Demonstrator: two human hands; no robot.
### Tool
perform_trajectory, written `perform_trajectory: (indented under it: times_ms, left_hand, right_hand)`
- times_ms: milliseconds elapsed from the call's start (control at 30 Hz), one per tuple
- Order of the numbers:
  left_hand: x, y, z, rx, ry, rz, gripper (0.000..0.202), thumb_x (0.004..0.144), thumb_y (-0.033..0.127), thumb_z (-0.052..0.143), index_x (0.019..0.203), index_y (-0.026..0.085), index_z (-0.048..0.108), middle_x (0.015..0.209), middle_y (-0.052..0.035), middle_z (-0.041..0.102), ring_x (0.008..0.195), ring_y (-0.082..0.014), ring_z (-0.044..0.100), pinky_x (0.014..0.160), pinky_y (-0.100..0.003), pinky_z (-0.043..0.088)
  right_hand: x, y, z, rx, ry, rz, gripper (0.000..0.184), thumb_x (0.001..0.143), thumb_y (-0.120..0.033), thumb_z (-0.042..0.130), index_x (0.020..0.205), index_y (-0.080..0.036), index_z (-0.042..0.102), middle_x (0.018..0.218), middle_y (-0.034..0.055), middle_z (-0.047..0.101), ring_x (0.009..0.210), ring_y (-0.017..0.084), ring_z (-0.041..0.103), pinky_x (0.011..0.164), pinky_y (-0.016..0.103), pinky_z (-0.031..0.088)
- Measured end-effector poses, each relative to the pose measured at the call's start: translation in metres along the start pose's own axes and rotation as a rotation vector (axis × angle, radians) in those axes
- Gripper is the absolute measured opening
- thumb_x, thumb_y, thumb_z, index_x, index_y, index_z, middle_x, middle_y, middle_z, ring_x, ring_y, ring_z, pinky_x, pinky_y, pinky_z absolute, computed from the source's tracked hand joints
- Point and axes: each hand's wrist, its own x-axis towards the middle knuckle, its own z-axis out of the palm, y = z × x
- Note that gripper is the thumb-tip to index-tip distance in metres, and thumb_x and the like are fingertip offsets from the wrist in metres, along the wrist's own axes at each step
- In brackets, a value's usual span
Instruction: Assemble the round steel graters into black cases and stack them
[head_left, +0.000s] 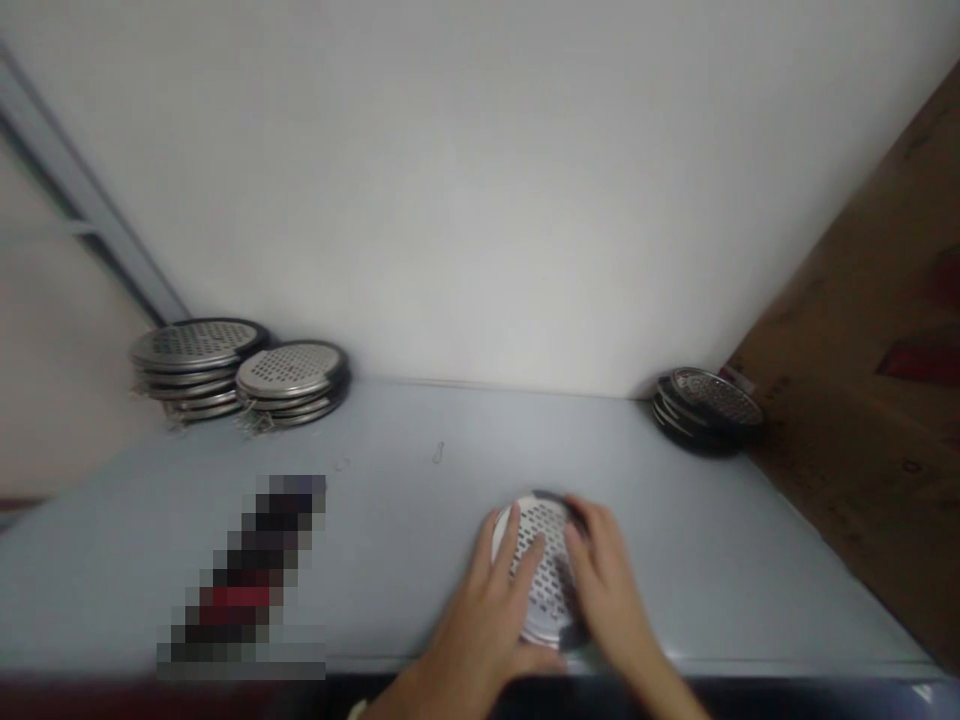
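A round metal case (551, 570) with a perforated lid and a dark edge lies near the front of the grey table. My left hand (499, 590) grips its left side, fingers across the holes and thumb at the near rim. Around the right edge, on the dark band, curls my right hand (604, 570). The underside of the case is hidden, and blur hides fine detail.
Two stacks of similar cases, a taller one (199, 345) and a shorter one (292, 370), stand at the back left. Another stack (709, 410) sits back right beside a cardboard box (862, 400). A small wire loop (439, 453) and a pixelated dark item (247, 580) lie on the table (397, 540).
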Motion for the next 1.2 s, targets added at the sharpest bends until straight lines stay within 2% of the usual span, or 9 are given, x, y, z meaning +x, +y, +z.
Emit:
perform_trajectory:
  times_ms: [133, 233, 300, 400, 533, 800, 900, 1067, 1200]
  left_hand:
    - [0.007, -0.005, -0.018, -0.058, -0.047, 0.052, 0.115, 0.061, 0.064, 0.088, 0.155, 0.02, 0.04, 0.168, -0.0225, 0.021, 0.154, -0.046, 0.011, 0.117, -0.067, 0.032]
    - [0.023, -0.032, -0.045, -0.037, 0.009, 0.095, 0.069, 0.088, 0.058, 0.069, 0.147, 0.026, 0.052, 0.162, -0.0136, 0.041, 0.154, -0.0355, 0.026, 0.119, -0.059, 0.035]
    - [0.038, -0.06, -0.064, 0.076, 0.17, 0.035, 0.038, 0.105, 0.038, 0.046, 0.134, 0.021, 0.063, 0.153, -0.0124, 0.054, 0.149, -0.0304, 0.038, 0.12, -0.057, 0.035]
    - [0.057, -0.105, -0.079, 0.242, 0.321, -0.051, 0.045, 0.102, 0.018, 0.031, 0.132, 0.01, 0.063, 0.149, -0.0198, 0.056, 0.144, -0.0324, 0.045, 0.118, -0.059, 0.036]
    - [0.048, -0.144, -0.072, 0.253, 0.201, -0.012, 0.046, 0.096, 0.021, 0.034, 0.126, 0.011, 0.067, 0.137, -0.0185, 0.067, 0.131, -0.0314, 0.06, 0.113, -0.051, 0.045]
    - [0.011, -0.123, -0.08, 0.099, 0.156, -0.134, 0.037, 0.096, 0.033, 0.042, 0.101, 0.02, 0.075, 0.111, -0.0113, 0.076, 0.105, -0.0293, 0.072, 0.098, -0.041, 0.055]
    - [0.009, -0.116, -0.094, 0.016, 0.159, -0.181, 0.031, 0.09, 0.035, 0.05, 0.105, 0.02, 0.073, 0.107, -0.0088, 0.075, 0.097, -0.0269, 0.072, 0.09, -0.037, 0.056]
    - [0.003, -0.123, -0.099, 0.059, 0.087, -0.283, 0.024, 0.089, 0.022, 0.048, 0.102, 0.018, 0.068, 0.098, -0.0087, 0.074, 0.092, -0.0243, 0.07, 0.087, -0.035, 0.053]
    - [-0.002, -0.129, -0.092, 0.142, 0.021, -0.249, 0.024, 0.088, 0.012, 0.046, 0.098, 0.018, 0.067, 0.1, -0.0099, 0.074, 0.094, -0.0238, 0.069, 0.089, -0.034, 0.049]
  right_hand:
    - [-0.002, 0.003, 0.0, 0.035, 0.063, -0.032, 0.037, 0.102, -0.045, 0.05, 0.13, -0.023, 0.058, 0.132, 0.0124, 0.061, 0.125, 0.029, 0.055, 0.11, 0.053, 0.044]
    - [-0.004, 0.002, 0.002, -0.012, 0.078, -0.096, 0.034, 0.101, -0.044, 0.053, 0.127, -0.023, 0.06, 0.131, 0.0128, 0.061, 0.123, 0.029, 0.057, 0.108, 0.053, 0.047]
    - [-0.006, -0.001, 0.003, -0.087, 0.077, -0.152, 0.033, 0.099, -0.043, 0.056, 0.126, -0.024, 0.061, 0.135, 0.0133, 0.059, 0.127, 0.031, 0.056, 0.109, 0.054, 0.047]
    - [-0.012, -0.001, 0.0, -0.229, 0.014, -0.3, 0.044, 0.096, -0.047, 0.061, 0.134, -0.026, 0.059, 0.147, 0.0126, 0.054, 0.138, 0.035, 0.049, 0.112, 0.058, 0.045]
    - [-0.032, 0.014, -0.008, -0.45, -0.172, -0.565, 0.08, 0.087, -0.06, 0.069, 0.154, -0.026, 0.042, 0.154, 0.0144, 0.051, 0.14, 0.044, 0.048, 0.108, 0.065, 0.045]
    - [-0.057, 0.042, -0.029, -0.549, -0.143, -0.873, 0.035, 0.102, -0.03, 0.054, 0.137, -0.031, 0.059, 0.124, 0.0061, 0.076, 0.116, 0.031, 0.071, 0.089, 0.044, 0.061]
    - [-0.051, 0.024, -0.031, -0.322, -0.112, -0.779, 0.032, 0.1, -0.042, 0.056, 0.129, -0.028, 0.06, 0.116, 0.0074, 0.078, 0.11, 0.029, 0.072, 0.094, 0.044, 0.058]
    - [-0.004, -0.014, -0.024, -0.06, 0.168, -0.223, 0.033, 0.1, -0.05, 0.053, 0.113, -0.023, 0.066, 0.101, 0.0096, 0.077, 0.09, 0.026, 0.074, 0.077, 0.033, 0.058]
    - [0.062, -0.025, -0.012, -0.083, -0.152, -0.066, 0.04, 0.102, -0.048, 0.049, 0.103, -0.018, 0.075, 0.101, 0.0098, 0.079, 0.093, 0.026, 0.073, 0.083, 0.033, 0.054]
